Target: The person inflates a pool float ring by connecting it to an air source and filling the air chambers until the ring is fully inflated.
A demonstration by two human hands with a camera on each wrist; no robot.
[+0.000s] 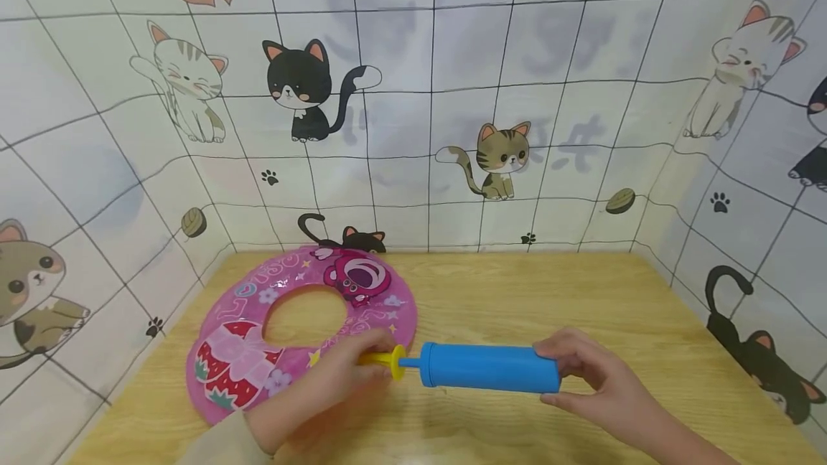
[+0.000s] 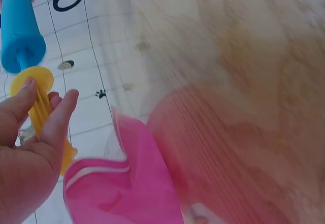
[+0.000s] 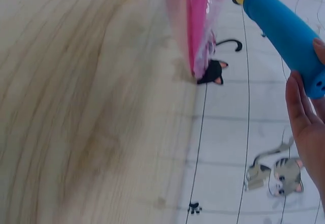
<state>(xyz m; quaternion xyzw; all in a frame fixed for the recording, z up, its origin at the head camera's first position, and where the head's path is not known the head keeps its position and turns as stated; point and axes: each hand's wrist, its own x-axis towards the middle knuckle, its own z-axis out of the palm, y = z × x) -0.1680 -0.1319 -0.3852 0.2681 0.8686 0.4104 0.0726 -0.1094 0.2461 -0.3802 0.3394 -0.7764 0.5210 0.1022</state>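
A blue hand pump (image 1: pixel 489 367) is held level above the table, its short blue rod drawn a little way out of the barrel. My left hand (image 1: pixel 352 370) grips the yellow handle (image 1: pixel 398 362) at the rod's end, thumb and fingers around it in the left wrist view. At the barrel's other end my right hand (image 1: pixel 597 387) holds it between thumb and fingers; small holes show in that end cap in the right wrist view. Behind my left hand lies a pink swim ring (image 1: pixel 226 314) with strawberries and a bear printed on it.
The swim ring takes up the table's left side, close to the back wall. Wood-grain tabletop (image 1: pixel 517 293) spreads under the pump and to the right. White tiled-pattern walls (image 1: pixel 400 120) with cartoon cats stand at the back and both sides.
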